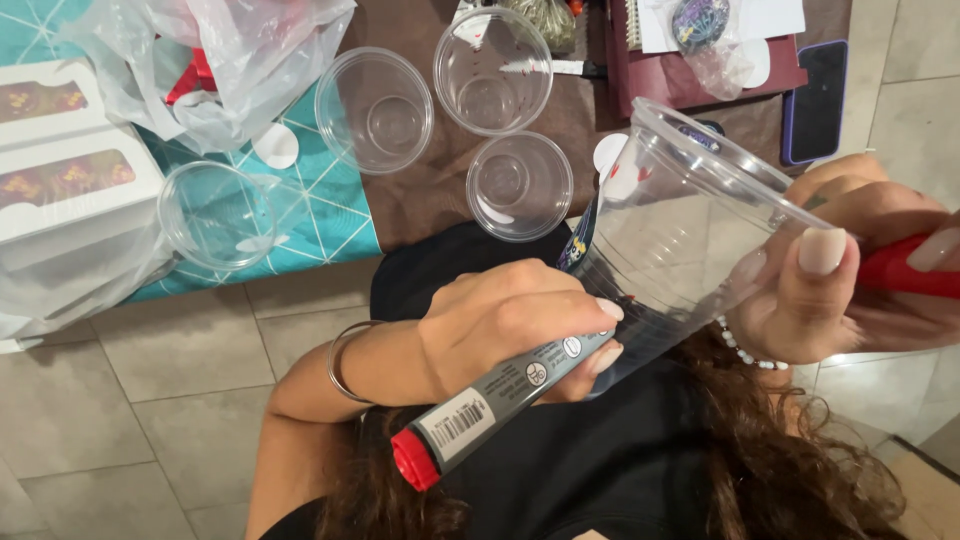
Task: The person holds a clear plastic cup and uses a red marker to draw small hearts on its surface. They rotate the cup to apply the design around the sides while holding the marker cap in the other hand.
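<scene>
One clear plastic cup lies tilted in the air above the lap, its open mouth toward twelve o'clock and its base toward five o'clock, so its long axis runs roughly from eleven to five. The right hand grips the base end, thumb pressed on the wall, and also clasps a red marker cap. The left hand, at eight o'clock of the cup, is clenched around a grey marker with a red end; its tip meets the cup's lower wall, so this hand is the working one. Farther out at eleven o'clock, four empty cups stand on the counter, beside plastic bags and white boxes.
</scene>
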